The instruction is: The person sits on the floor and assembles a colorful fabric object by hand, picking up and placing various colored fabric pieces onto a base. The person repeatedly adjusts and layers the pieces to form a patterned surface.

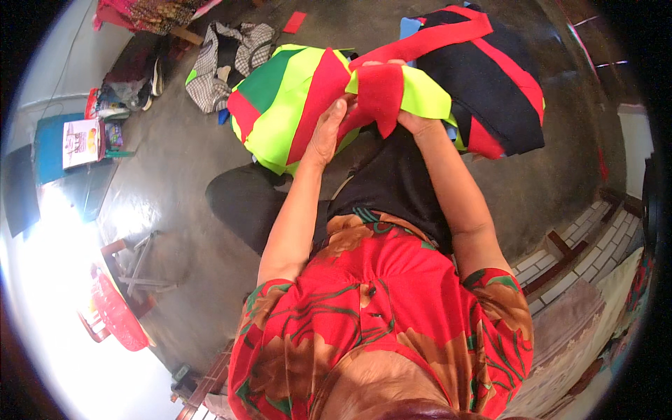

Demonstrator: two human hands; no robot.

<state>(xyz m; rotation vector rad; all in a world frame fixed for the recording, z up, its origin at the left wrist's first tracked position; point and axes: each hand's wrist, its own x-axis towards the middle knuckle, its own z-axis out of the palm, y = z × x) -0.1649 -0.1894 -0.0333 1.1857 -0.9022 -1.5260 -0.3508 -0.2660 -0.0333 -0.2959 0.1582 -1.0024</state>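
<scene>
My left hand (326,131) has its thumb up against red cloth, with its fingers partly hidden by the fabric. Between my hands hangs a red fabric piece (380,96), joined to or overlapping a neon yellow-green fabric piece (428,96). My right hand (418,123) grips the lower edge of these pieces; the fabric covers most of its fingers. To the left lies a pile of yellow-green, red and dark green fabric (297,94). On the right is a navy fabric bundle (470,80) with red parts. A long red fabric strip (430,38) runs across its top toward my hands.
A checked cloth (208,73) and a small red scrap (295,22) lie on the grey floor (175,168). Further left are a shoe (156,77), plastic bags and a white printed box (81,143) on a blue surface. A red seat (119,315) stands at lower left.
</scene>
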